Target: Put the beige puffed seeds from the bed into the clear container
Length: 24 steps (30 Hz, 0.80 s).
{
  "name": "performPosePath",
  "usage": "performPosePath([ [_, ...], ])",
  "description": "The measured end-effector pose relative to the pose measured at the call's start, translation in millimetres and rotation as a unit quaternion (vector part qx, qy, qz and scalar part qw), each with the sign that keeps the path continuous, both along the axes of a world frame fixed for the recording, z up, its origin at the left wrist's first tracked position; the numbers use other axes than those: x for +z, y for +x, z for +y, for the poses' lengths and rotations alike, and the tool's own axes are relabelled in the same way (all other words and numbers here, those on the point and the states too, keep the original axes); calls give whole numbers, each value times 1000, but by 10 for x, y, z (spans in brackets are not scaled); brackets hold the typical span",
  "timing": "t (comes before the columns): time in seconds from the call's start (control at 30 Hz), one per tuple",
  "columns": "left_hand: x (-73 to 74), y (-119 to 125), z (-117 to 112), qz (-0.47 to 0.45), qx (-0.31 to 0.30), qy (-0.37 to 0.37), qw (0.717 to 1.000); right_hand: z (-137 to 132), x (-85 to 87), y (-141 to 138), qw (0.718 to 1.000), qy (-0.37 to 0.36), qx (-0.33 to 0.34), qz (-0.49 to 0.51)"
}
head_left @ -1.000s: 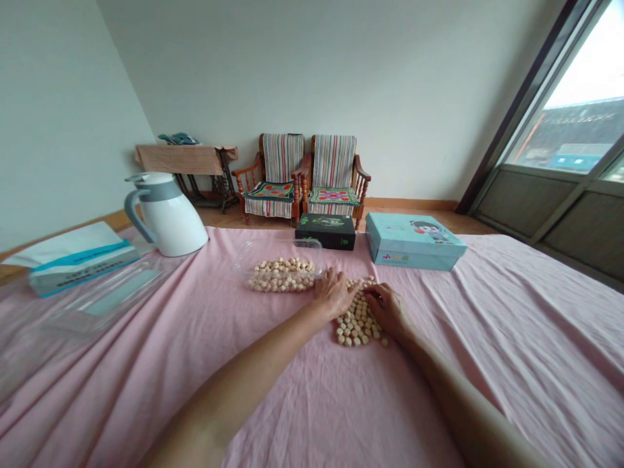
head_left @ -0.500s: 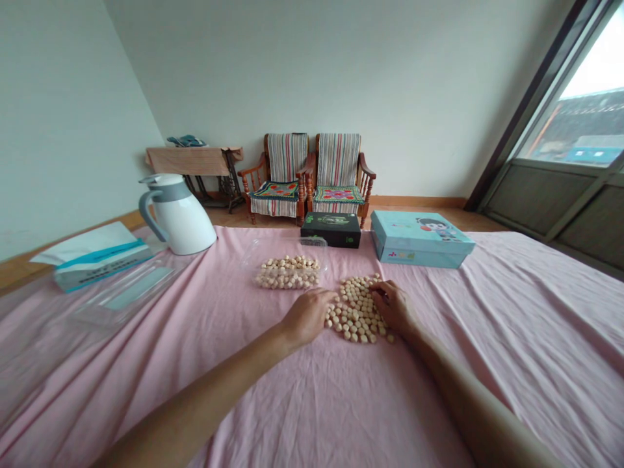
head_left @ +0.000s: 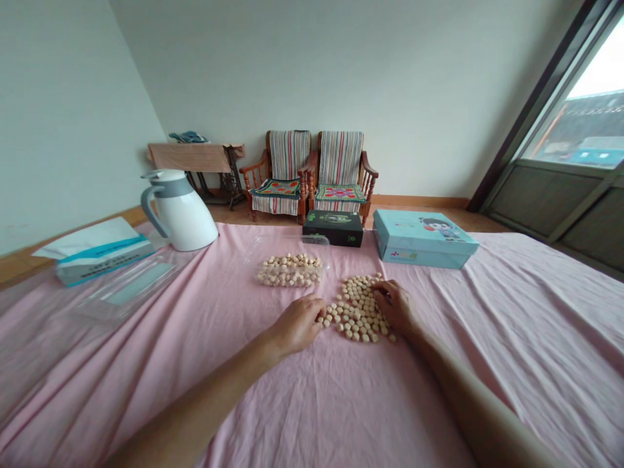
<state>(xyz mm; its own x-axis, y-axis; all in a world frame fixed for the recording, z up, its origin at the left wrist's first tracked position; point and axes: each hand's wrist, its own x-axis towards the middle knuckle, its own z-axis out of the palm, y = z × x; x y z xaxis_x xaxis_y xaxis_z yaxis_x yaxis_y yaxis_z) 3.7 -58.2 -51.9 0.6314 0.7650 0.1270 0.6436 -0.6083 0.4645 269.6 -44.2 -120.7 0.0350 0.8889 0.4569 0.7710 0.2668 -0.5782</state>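
Observation:
Small round beige pieces (head_left: pixel 361 314), biscuit-like in look, lie spread in a loose patch on the pink cloth. At the patch's left edge is my left hand (head_left: pixel 298 323), fingers curled together beside a few of the pieces; whatever it grips is hidden. My right hand (head_left: pixel 397 307) rests along the right edge with bent fingers drawn together at the tips, and I cannot make out what lies between them. Behind my left hand stands a clear plastic container (head_left: pixel 252 265), partly filled with more beige pieces (head_left: pixel 292 270).
A black box (head_left: pixel 333 235) and a light blue box (head_left: pixel 424 250) stand at the far side of the pink cloth (head_left: pixel 312 409). To the left are a white jug (head_left: pixel 188 218), a tissue pack (head_left: pixel 104 257) and a clear plastic lid (head_left: pixel 139 286). Two chairs (head_left: pixel 312 175) stand beyond.
My left hand has drawn back left and slightly down, and some pieces now trail out at the patch's left edge. My right hand has stayed nearly in place.

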Motion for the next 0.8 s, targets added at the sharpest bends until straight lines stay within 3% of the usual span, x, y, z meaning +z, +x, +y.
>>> performPosePath([
  [0.2,21,13,-48,8,-4,33,999,1,-5,-1,1000,-1,-4,1],
  [0.37,344,-58,112,-74,48,103,991,17,-18,11,1000,-1,0,0],
  [0.47,545,-117,249,-158,138,214,954,13,-10,11,1000,0,2,-1],
  [0.53,586,-139,267,-183,155,257,936,10,-5,9,1000,0,2,-1],
  [0.6,543,-148,215,-154,110,235,954,11,-9,10,1000,1,1,0],
  [0.7,392,-168,82,-43,5,115,992,19,-27,19,1000,1,2,0],
  [0.8,242,-210,8,17,-48,18,999,23,-40,31,1000,1,2,2],
])
